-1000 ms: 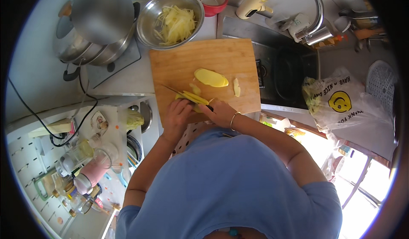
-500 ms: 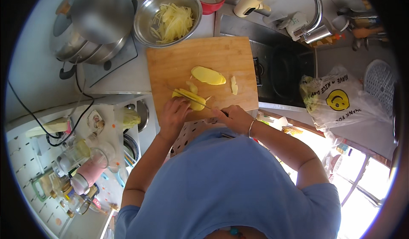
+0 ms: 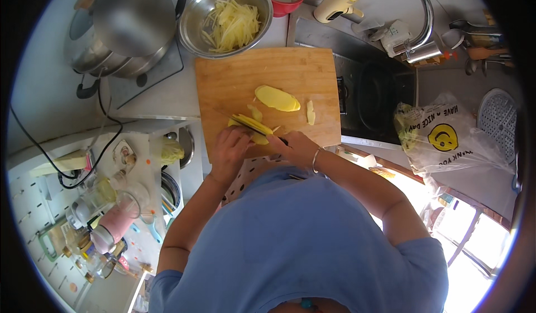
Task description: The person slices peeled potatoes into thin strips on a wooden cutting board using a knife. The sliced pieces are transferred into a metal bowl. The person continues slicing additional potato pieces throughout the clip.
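Note:
On the wooden cutting board (image 3: 223, 81), my left hand (image 3: 229, 146) presses bent fingertips onto yellow potato slices (image 3: 260, 139), which look partly cut into strips. My right hand (image 3: 296, 148) is closed around the dark handle of a kitchen knife (image 3: 249, 124), whose blade lies across those slices just beyond my left fingertips. Farther up the board rests a fanned stack of potato slices (image 3: 277, 98), with one small pale piece (image 3: 310, 112) to its right. Behind the board, a steel bowl (image 3: 191, 12) contains cut potato strips (image 3: 231, 25).
A red bowl (image 3: 297, 3) with a white spoon stands beside the steel bowl. Right of the board is a dark sink (image 3: 379, 89) under a curved faucet (image 3: 429, 11), then a plastic bag (image 3: 444, 134). A pot (image 3: 134, 20) sits at the left on a cooktop.
My right hand has shifted left, closer to my left hand, and the knife has moved with it across the slices. The whole view has shifted slightly.

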Action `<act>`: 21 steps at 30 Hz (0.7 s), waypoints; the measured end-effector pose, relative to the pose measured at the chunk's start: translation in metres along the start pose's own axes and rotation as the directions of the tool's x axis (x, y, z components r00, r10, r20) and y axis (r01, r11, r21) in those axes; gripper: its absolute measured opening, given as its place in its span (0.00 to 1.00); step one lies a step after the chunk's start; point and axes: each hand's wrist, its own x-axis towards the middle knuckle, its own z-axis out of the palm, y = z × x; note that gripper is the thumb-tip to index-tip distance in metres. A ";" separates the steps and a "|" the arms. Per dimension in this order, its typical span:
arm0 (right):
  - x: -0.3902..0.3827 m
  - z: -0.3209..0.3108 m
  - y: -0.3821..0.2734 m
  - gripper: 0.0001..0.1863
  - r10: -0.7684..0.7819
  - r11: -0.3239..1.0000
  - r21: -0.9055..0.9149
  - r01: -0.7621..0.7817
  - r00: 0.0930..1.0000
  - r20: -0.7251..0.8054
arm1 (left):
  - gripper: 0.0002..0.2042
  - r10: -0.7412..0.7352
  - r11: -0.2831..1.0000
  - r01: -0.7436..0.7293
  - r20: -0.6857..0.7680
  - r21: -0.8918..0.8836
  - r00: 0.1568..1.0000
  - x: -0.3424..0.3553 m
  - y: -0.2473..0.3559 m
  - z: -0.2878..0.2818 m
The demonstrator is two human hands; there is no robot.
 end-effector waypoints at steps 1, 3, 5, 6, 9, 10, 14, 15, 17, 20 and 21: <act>0.005 0.004 0.001 0.38 -0.028 1.000 -0.008 0.028 0.999 -0.035 | 0.14 0.002 1.000 -0.002 -0.009 0.003 1.000 0.000 0.000 0.000; 0.021 0.022 0.013 0.37 -0.059 0.998 -0.004 0.059 0.991 -0.117 | 0.13 0.007 1.000 -0.007 -0.007 0.007 1.000 0.001 0.000 -0.001; 0.038 0.040 0.042 0.37 -0.099 0.995 -0.014 0.098 0.984 -0.148 | 0.13 0.006 1.000 -0.006 0.004 0.007 1.000 0.001 0.001 -0.002; 0.044 0.040 0.044 0.37 -0.132 0.991 -0.035 0.129 0.982 -0.138 | 0.13 0.005 1.000 -0.005 0.010 -0.008 1.000 0.001 0.000 -0.002; 0.022 0.020 0.027 0.37 -0.019 0.990 0.137 0.028 0.998 -0.067 | 0.14 0.003 1.000 -0.003 0.011 -0.023 1.000 0.001 -0.003 -0.002; 0.004 0.009 0.011 0.38 0.050 0.972 0.230 -0.044 0.999 -0.022 | 0.15 0.006 1.000 -0.006 0.002 -0.009 1.000 0.001 -0.003 -0.002; -0.031 -0.007 0.004 0.38 0.043 0.994 0.103 -0.043 0.999 -0.002 | 0.15 -0.008 1.000 0.007 -0.019 -0.027 1.000 -0.009 -0.006 0.008; -0.034 -0.008 0.003 0.37 0.069 0.996 0.064 -0.070 0.998 0.011 | 0.16 -0.006 1.000 0.005 -0.018 -0.021 1.000 -0.009 -0.005 0.007; -0.034 -0.008 0.003 0.36 0.089 0.996 0.023 -0.089 0.996 0.026 | 0.16 -0.002 1.000 0.002 -0.016 -0.010 1.000 -0.007 -0.004 0.005; -0.027 -0.004 0.008 0.37 0.055 0.997 0.049 -0.056 0.998 0.020 | 0.16 0.005 1.000 -0.005 -0.013 -0.004 1.000 -0.007 -0.004 0.005; -0.020 0.001 0.009 0.38 0.037 0.997 0.073 -0.038 0.999 0.009 | 0.15 0.003 1.000 -0.003 -0.014 -0.004 1.000 -0.007 -0.004 0.005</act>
